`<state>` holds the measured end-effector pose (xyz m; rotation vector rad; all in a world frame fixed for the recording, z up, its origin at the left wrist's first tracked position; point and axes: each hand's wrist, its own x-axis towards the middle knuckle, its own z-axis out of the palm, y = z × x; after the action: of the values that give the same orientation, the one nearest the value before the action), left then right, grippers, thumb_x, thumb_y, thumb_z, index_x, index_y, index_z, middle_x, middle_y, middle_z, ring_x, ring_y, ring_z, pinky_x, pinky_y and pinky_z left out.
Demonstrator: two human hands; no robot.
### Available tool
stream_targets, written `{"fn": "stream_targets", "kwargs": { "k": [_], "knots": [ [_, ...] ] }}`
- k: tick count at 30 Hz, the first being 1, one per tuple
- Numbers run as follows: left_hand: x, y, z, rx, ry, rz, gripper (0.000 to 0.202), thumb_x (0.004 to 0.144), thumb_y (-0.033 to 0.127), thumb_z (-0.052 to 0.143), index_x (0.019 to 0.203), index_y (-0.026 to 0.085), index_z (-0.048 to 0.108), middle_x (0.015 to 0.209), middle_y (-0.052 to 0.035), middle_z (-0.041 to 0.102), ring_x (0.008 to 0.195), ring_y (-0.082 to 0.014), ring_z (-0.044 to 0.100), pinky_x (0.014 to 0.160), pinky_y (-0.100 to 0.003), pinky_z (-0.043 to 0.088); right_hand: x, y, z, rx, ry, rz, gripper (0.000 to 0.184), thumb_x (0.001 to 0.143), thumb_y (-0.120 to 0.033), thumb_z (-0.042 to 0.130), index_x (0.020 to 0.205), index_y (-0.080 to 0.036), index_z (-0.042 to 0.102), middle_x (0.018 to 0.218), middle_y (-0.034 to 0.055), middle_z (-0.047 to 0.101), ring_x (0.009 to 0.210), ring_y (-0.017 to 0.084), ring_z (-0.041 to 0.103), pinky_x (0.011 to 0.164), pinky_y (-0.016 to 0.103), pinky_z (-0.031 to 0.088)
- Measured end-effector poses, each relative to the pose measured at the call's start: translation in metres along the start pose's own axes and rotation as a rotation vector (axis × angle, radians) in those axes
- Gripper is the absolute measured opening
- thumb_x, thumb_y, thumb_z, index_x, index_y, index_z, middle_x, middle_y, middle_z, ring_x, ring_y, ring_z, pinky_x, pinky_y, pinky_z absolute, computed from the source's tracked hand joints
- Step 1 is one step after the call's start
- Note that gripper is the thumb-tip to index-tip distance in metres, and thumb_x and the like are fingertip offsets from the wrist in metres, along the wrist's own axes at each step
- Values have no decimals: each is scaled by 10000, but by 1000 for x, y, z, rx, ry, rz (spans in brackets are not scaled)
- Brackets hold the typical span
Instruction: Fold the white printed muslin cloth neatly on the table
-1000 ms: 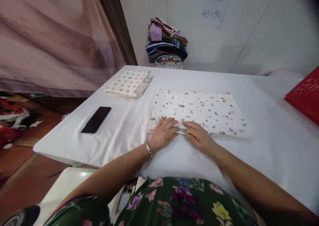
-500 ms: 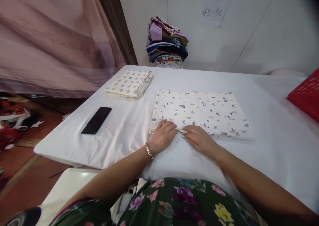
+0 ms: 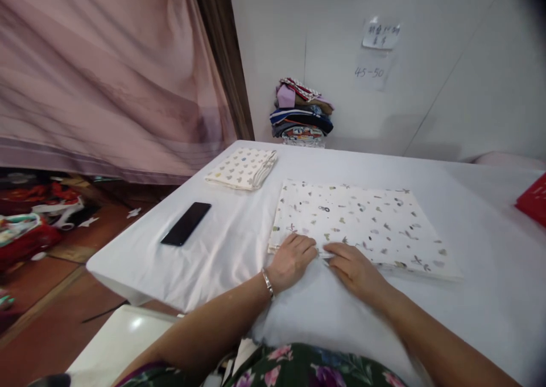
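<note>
A folded white cloth (image 3: pixel 362 222) with a small plant-like print lies flat in front of me. My left hand (image 3: pixel 295 260) grips its near edge towards the left corner, fingers curled over the top layer. Close to its right, my right hand (image 3: pixel 356 270) pinches the same edge between thumb and fingers. A short stretch of the edge shows between the two hands. The fingertips are partly hidden against the fabric.
A folded cream cloth (image 3: pixel 243 168) and a black phone (image 3: pixel 186 223) lie on the left of the white-covered table (image 3: pixel 230 233). Behind the table stands a pile of clothes (image 3: pixel 302 114). A red object (image 3: pixel 533 199) sits at the right edge. A pink curtain (image 3: pixel 106 74) hangs at left.
My view has tilted up, so everything sits lower in the picture. Both hands stay at the cloth's near edge, and the bunched bit between them looks flatter.
</note>
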<state>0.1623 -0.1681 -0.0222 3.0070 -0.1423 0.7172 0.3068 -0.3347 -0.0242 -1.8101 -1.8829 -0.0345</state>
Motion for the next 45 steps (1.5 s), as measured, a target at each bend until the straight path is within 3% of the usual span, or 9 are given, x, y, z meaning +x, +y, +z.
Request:
{"fn": "stream_targets", "kwargs": {
  "k": [8, 19, 21, 24, 27, 31, 35, 39, 45],
  "knots": [
    [-2, 3, 0, -32, -82, -41, 175, 904, 127, 371, 918, 160, 542, 871, -27, 593, 863, -148, 507, 839, -313, 377, -2, 1, 12, -92, 63, -40, 345, 920, -170, 371, 1225, -183, 532, 1132, 103, 603, 1037, 211, 544, 852, 401, 481],
    [-7, -9, -18, -224, -49, -170, 111, 785, 210, 536, 863, 195, 613, 928, -18, 639, 929, -162, 538, 866, -331, 384, 3, -10, 11, -129, -9, -18, 342, 887, -107, 355, 1012, -214, 654, 853, 68, 574, 775, 180, 516, 673, 314, 424],
    [-10, -14, -20, -169, -2, -252, 157, 833, 285, 502, 875, 198, 626, 1021, -38, 636, 1039, -187, 519, 926, -361, 369, 4, -12, 7, -95, -54, 5, 337, 890, -124, 356, 1012, -220, 656, 866, 68, 574, 787, 183, 520, 691, 323, 428],
    [-15, -18, -14, -11, 17, -396, 298, 879, 347, 442, 1099, 203, 581, 1271, -65, 538, 1258, -234, 378, 1030, -435, 300, 12, -12, -8, 53, -185, 84, 281, 895, -184, 394, 967, -243, 659, 897, 52, 585, 818, 182, 538, 708, 320, 449],
    [-18, -17, -2, 72, -41, -460, 388, 890, 380, 413, 1221, 204, 513, 1366, -73, 465, 1320, -252, 307, 1066, -484, 261, 33, -3, -26, 274, -305, 176, 230, 896, -284, 437, 931, -259, 664, 945, 32, 616, 855, 179, 575, 719, 311, 487],
    [-19, -14, 4, 68, -78, -497, 407, 895, 386, 392, 1246, 210, 497, 1400, -67, 430, 1340, -262, 275, 1070, -519, 255, 86, 24, -26, 259, -165, 274, 336, 891, -406, 427, 1126, -265, 623, 1248, 57, 552, 1117, 233, 525, 860, 373, 486],
    [-19, -15, 1, 31, -86, -501, 413, 889, 372, 399, 1254, 204, 492, 1408, -81, 417, 1345, -276, 260, 1046, -528, 289, 153, 45, 7, 60, -166, 268, 492, 873, -393, 422, 1313, -181, 482, 1427, 88, 373, 1321, 241, 318, 1081, 403, 291],
    [-20, -15, 3, 7, -67, -486, 418, 884, 355, 406, 1261, 192, 482, 1400, -93, 424, 1342, -291, 261, 1004, -535, 333, 207, 57, 44, -157, -254, 315, 601, 894, -386, 371, 1404, -73, 315, 1501, 137, 188, 1387, 253, 123, 1118, 426, 144],
    [-20, -18, 11, -7, -56, -516, 443, 874, 376, 425, 1266, 178, 486, 1397, -109, 427, 1335, -302, 278, 1009, -542, 322, 236, 79, 71, -244, -380, 469, 672, 919, -541, 200, 1451, -131, 207, 1521, 82, 125, 1396, 223, 60, 1111, 451, 51]
  ]
}}
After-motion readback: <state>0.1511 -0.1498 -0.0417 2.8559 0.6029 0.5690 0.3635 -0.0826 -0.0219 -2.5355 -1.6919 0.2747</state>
